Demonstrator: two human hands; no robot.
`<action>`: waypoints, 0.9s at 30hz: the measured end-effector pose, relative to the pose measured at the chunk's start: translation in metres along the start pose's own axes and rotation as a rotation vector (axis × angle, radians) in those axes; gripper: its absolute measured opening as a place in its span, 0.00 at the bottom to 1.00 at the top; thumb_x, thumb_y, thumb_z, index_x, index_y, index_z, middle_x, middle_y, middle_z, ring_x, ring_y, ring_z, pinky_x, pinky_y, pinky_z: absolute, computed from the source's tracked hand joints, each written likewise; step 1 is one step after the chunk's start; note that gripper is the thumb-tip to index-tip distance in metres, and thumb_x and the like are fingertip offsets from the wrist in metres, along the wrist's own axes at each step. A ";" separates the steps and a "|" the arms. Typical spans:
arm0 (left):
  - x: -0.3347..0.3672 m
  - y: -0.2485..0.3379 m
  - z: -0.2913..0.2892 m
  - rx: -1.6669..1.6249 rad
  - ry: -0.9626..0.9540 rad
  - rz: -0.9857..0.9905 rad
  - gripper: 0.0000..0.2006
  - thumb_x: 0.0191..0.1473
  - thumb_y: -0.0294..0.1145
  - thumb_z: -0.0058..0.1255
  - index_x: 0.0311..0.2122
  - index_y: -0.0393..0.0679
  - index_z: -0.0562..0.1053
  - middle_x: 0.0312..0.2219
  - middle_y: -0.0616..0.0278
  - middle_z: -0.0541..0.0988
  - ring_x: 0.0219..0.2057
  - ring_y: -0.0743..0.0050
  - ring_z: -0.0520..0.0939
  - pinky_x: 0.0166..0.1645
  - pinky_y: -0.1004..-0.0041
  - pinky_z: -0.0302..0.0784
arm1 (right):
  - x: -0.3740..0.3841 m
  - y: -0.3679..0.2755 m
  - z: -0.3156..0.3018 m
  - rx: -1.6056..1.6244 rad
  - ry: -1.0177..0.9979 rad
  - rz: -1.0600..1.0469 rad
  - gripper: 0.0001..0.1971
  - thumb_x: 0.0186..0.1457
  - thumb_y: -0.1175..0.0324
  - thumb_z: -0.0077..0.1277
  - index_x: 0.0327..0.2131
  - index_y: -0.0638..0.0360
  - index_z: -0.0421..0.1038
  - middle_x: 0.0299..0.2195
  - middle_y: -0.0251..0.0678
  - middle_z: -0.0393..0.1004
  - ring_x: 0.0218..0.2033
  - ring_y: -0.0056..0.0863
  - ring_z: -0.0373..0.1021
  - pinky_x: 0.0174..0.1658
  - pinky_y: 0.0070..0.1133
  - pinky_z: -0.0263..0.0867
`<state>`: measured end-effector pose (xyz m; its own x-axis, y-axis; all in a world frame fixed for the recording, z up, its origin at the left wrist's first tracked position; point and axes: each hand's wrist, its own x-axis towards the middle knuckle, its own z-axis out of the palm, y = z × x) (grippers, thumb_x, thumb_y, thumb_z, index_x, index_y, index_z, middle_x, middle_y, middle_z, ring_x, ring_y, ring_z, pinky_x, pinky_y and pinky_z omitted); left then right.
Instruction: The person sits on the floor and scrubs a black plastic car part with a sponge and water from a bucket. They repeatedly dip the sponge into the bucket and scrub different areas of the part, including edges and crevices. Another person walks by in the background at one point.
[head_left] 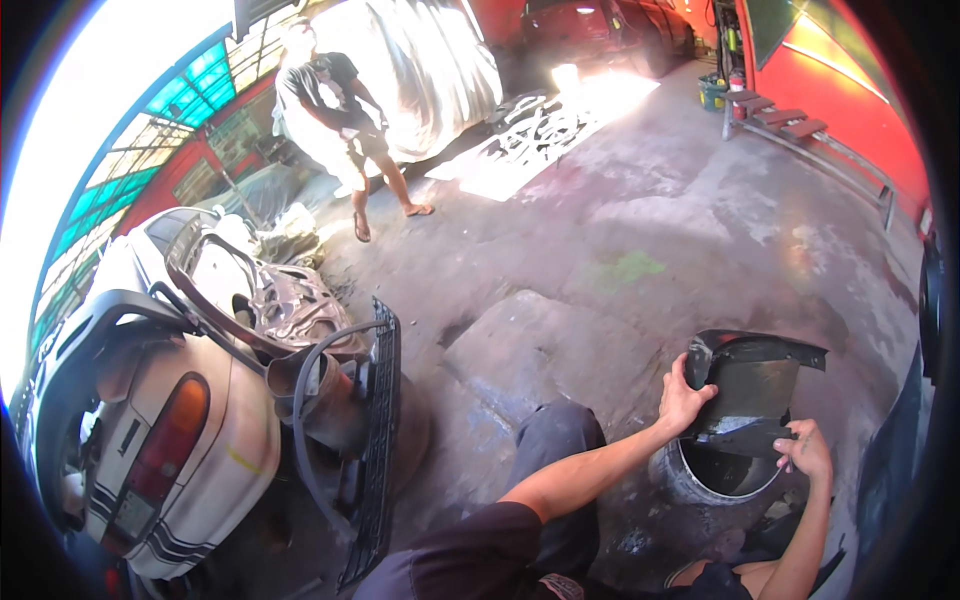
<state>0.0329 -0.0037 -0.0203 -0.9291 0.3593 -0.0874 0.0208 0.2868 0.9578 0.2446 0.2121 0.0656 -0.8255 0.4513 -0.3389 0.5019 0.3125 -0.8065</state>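
Car rear blocks L; concrete flr open ctr; L hand & R hand fingers clamped on blk-edged panel over bucket.

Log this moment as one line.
left hand: grips black panel, left side | right hand: grips its lower right | round bucket: below panel, contact unclear | another person: standing in background

From where I stand, the reference is the silver cover. Left of it: a window, divided by bars, with teal and clear panes. Well right of it: a bench, brown planks on a metal frame, along a red wall. In front: grey, blotched floor with a green stain. Beside it: a bright patch of light.
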 end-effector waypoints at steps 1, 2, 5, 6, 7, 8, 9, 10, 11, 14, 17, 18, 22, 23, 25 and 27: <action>0.002 -0.004 0.001 -0.005 0.008 0.025 0.50 0.44 0.48 0.67 0.70 0.52 0.54 0.58 0.42 0.67 0.60 0.41 0.72 0.62 0.52 0.70 | -0.001 -0.002 0.000 -0.004 0.010 0.000 0.03 0.52 0.81 0.58 0.30 0.71 0.75 0.21 0.36 0.75 0.18 0.26 0.76 0.16 0.23 0.67; 0.004 -0.008 0.004 -0.010 0.016 0.049 0.50 0.44 0.48 0.67 0.70 0.51 0.54 0.58 0.41 0.67 0.60 0.41 0.72 0.62 0.52 0.70 | -0.002 -0.004 -0.001 -0.008 0.019 0.000 0.03 0.52 0.81 0.58 0.31 0.71 0.76 0.21 0.36 0.75 0.18 0.26 0.76 0.17 0.23 0.67; 0.004 -0.002 0.006 -0.078 -0.001 0.086 0.50 0.42 0.42 0.69 0.67 0.32 0.57 0.57 0.35 0.71 0.60 0.44 0.73 0.64 0.57 0.69 | -0.007 -0.007 -0.004 -0.025 0.053 -0.004 0.04 0.52 0.81 0.58 0.32 0.71 0.76 0.21 0.36 0.75 0.18 0.25 0.75 0.17 0.23 0.67; 0.005 -0.003 0.008 -0.079 0.010 0.102 0.50 0.42 0.42 0.69 0.67 0.32 0.57 0.56 0.35 0.72 0.59 0.45 0.74 0.63 0.58 0.69 | -0.009 -0.008 -0.005 -0.032 0.061 -0.007 0.04 0.52 0.81 0.58 0.32 0.71 0.77 0.21 0.36 0.75 0.18 0.25 0.75 0.18 0.23 0.67; 0.005 -0.005 0.009 -0.080 0.022 0.117 0.50 0.42 0.41 0.69 0.67 0.31 0.57 0.55 0.36 0.72 0.58 0.45 0.74 0.63 0.58 0.70 | -0.010 -0.010 -0.005 -0.036 0.067 -0.013 0.04 0.52 0.81 0.59 0.32 0.71 0.77 0.21 0.36 0.75 0.18 0.25 0.75 0.18 0.22 0.67; 0.005 -0.006 0.011 -0.081 0.035 0.133 0.50 0.42 0.41 0.69 0.67 0.31 0.57 0.55 0.36 0.73 0.57 0.46 0.75 0.62 0.58 0.70 | -0.011 -0.011 -0.006 -0.039 0.072 -0.019 0.04 0.52 0.81 0.59 0.32 0.71 0.77 0.21 0.36 0.76 0.18 0.24 0.74 0.18 0.22 0.67; 0.004 -0.004 0.012 -0.079 0.035 0.132 0.49 0.42 0.41 0.69 0.66 0.30 0.57 0.54 0.36 0.74 0.57 0.46 0.76 0.62 0.59 0.71 | -0.013 -0.011 -0.007 -0.043 0.081 -0.023 0.04 0.52 0.81 0.59 0.32 0.71 0.77 0.21 0.36 0.76 0.18 0.24 0.74 0.18 0.22 0.67; 0.003 -0.003 0.012 -0.078 0.035 0.131 0.49 0.42 0.40 0.69 0.66 0.30 0.57 0.54 0.36 0.74 0.56 0.47 0.76 0.62 0.59 0.71 | -0.015 -0.012 -0.008 -0.048 0.092 -0.025 0.04 0.52 0.81 0.59 0.32 0.71 0.77 0.21 0.36 0.76 0.18 0.23 0.74 0.18 0.22 0.67; 0.002 -0.001 0.013 -0.077 0.035 0.131 0.49 0.42 0.39 0.69 0.66 0.30 0.57 0.53 0.36 0.74 0.56 0.47 0.77 0.61 0.60 0.72 | -0.016 -0.013 -0.009 -0.053 0.104 -0.027 0.04 0.52 0.81 0.59 0.32 0.71 0.77 0.21 0.36 0.76 0.18 0.23 0.73 0.18 0.22 0.67; 0.007 -0.013 0.017 -0.142 0.031 0.168 0.48 0.42 0.37 0.69 0.65 0.28 0.58 0.52 0.38 0.76 0.54 0.50 0.78 0.60 0.61 0.73 | -0.018 -0.013 -0.007 -0.058 0.114 -0.043 0.03 0.52 0.80 0.59 0.31 0.70 0.77 0.21 0.36 0.76 0.18 0.22 0.73 0.19 0.22 0.67; 0.011 -0.018 0.018 -0.148 -0.023 0.127 0.48 0.44 0.43 0.69 0.68 0.40 0.58 0.58 0.35 0.68 0.60 0.39 0.72 0.63 0.54 0.70 | -0.021 -0.017 -0.006 -0.048 0.110 -0.025 0.03 0.52 0.80 0.59 0.31 0.70 0.77 0.20 0.36 0.76 0.18 0.22 0.73 0.19 0.22 0.68; 0.011 -0.017 0.017 -0.142 -0.021 0.136 0.48 0.44 0.43 0.69 0.68 0.40 0.58 0.57 0.35 0.69 0.60 0.40 0.72 0.63 0.54 0.70 | -0.022 -0.019 -0.006 -0.043 0.110 -0.011 0.03 0.52 0.80 0.59 0.30 0.70 0.77 0.20 0.35 0.75 0.18 0.22 0.73 0.19 0.22 0.68; 0.013 -0.011 0.010 -0.114 -0.022 0.161 0.48 0.42 0.40 0.70 0.67 0.35 0.59 0.55 0.36 0.72 0.58 0.45 0.75 0.61 0.58 0.71 | -0.021 -0.021 -0.003 -0.086 0.064 0.023 0.03 0.52 0.78 0.60 0.30 0.69 0.77 0.20 0.35 0.76 0.18 0.22 0.73 0.20 0.22 0.69; 0.014 -0.010 0.007 -0.093 -0.013 0.163 0.48 0.41 0.38 0.70 0.66 0.31 0.59 0.54 0.38 0.74 0.56 0.48 0.77 0.61 0.60 0.73 | -0.021 -0.021 -0.001 -0.094 0.057 0.016 0.03 0.52 0.78 0.60 0.30 0.69 0.78 0.19 0.35 0.76 0.18 0.22 0.73 0.20 0.22 0.69; 0.008 0.006 -0.003 -0.107 -0.043 0.144 0.47 0.41 0.35 0.70 0.65 0.27 0.60 0.52 0.39 0.77 0.53 0.52 0.79 0.59 0.63 0.74 | -0.022 -0.020 0.000 -0.122 0.049 0.023 0.04 0.53 0.77 0.61 0.31 0.68 0.78 0.19 0.35 0.76 0.18 0.22 0.74 0.20 0.22 0.69; 0.009 0.003 -0.007 -0.082 -0.044 0.141 0.48 0.41 0.35 0.70 0.65 0.27 0.59 0.52 0.39 0.77 0.53 0.52 0.80 0.59 0.63 0.75 | -0.021 -0.021 0.003 -0.159 0.031 0.036 0.05 0.53 0.76 0.61 0.32 0.68 0.79 0.19 0.35 0.76 0.18 0.21 0.74 0.21 0.22 0.69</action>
<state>0.0219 -0.0057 -0.0164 -0.9021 0.4296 0.0397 0.1184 0.1581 0.9803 0.2504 0.1935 0.0882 -0.7991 0.4897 -0.3488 0.5676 0.4230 -0.7064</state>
